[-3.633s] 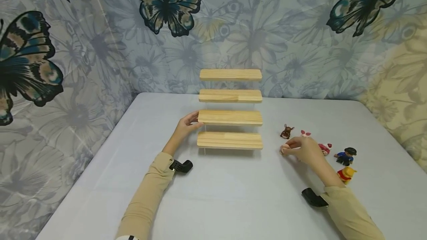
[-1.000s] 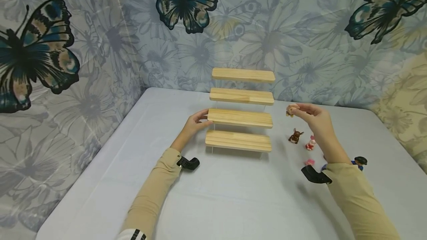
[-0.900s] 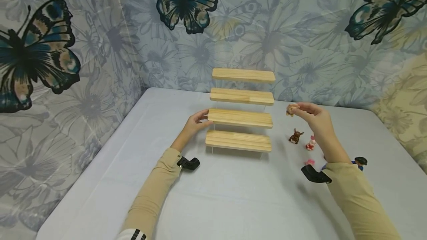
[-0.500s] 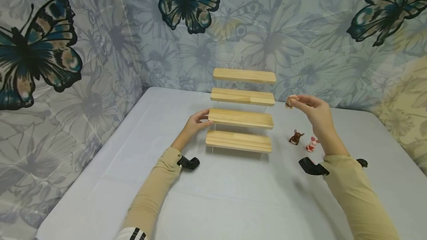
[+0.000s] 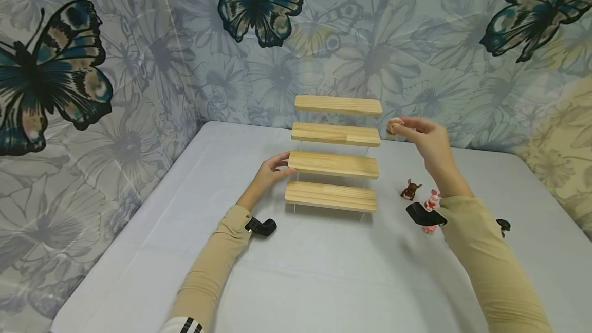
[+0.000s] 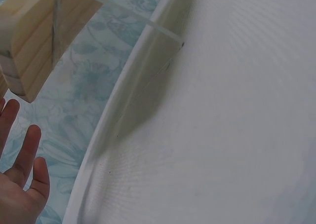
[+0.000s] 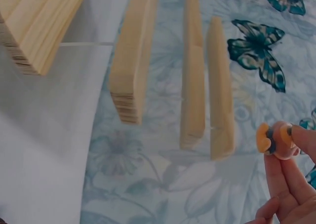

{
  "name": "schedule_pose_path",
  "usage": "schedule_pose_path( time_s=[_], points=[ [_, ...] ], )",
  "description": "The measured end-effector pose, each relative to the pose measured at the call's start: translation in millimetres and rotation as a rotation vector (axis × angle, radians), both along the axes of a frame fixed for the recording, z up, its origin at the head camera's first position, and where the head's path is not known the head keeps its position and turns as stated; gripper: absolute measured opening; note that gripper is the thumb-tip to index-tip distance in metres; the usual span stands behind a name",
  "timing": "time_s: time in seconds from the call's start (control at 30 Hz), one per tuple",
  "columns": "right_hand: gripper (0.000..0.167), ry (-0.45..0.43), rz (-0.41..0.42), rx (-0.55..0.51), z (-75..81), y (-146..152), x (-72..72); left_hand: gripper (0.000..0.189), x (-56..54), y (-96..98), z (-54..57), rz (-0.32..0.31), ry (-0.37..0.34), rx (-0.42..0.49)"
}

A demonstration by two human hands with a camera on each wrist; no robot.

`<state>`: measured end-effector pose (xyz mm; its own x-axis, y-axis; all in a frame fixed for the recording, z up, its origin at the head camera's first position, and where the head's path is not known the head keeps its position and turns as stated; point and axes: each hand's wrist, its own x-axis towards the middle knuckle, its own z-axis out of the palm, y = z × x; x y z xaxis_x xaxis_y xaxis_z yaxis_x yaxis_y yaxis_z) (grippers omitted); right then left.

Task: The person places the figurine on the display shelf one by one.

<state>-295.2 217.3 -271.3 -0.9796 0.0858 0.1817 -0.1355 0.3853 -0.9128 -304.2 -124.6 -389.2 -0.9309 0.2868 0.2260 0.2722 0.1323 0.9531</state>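
In the head view my left hand holds the left end of the second-lowest board of a stepped wooden display shelf, thumb low and fingers higher. Three fingers of that hand show spread beside a board in the left wrist view; the thumb is hidden there. My right hand pinches a small toy figurine in the air, just right of the upper boards. In the right wrist view the figurine, peach with orange parts and a dark band, sits between thumb and fingertips.
On the white table right of the shelf stand a brown animal figurine and a pink-eared figurine. A pink toy is partly covered by the black right wrist camera. A black-capped figure shows past the right sleeve.
My right hand has picked the figurine off the table and raised it, lately moving up and left toward the upper boards. The left hand keeps its place at the shelf. The head view has shifted slightly.
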Motion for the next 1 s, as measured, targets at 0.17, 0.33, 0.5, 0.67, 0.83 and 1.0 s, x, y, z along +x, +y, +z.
schedule_pose_path(
  time_s=[0.17,0.33,0.5,0.67,0.83,1.0],
  points=[
    [0.058,0.026,0.012,-0.004,4.2,-7.2,-6.6,0.055,-12.1,-3.4,-13.9,0.012,-0.008,0.015],
    [0.057,0.014,0.025,-0.024,10.0,-14.4,-12.9,0.054,-19.8,-5.1,-23.6,0.029,0.007,0.013],
    [0.055,0.032,0.049,-0.037,17.0,-20.7,-19.0,0.053,-20.7,-3.9,-23.2,0.015,0.011,0.026],
    [0.056,0.057,0.066,-0.01,20.9,-29.9,-24.9,0.055,-10.4,-1.5,-11.6,-0.011,0.011,0.024],
    [0.053,0.069,0.095,-0.012,23.5,-41.2,-33.0,0.055,0.5,0.0,0.0,-0.008,0.02,-0.005],
    [0.051,0.073,0.115,-0.013,25.7,-50.4,-41.5,0.054,3.1,1.2,3.7,-0.008,0.019,0.001]
  ],
)
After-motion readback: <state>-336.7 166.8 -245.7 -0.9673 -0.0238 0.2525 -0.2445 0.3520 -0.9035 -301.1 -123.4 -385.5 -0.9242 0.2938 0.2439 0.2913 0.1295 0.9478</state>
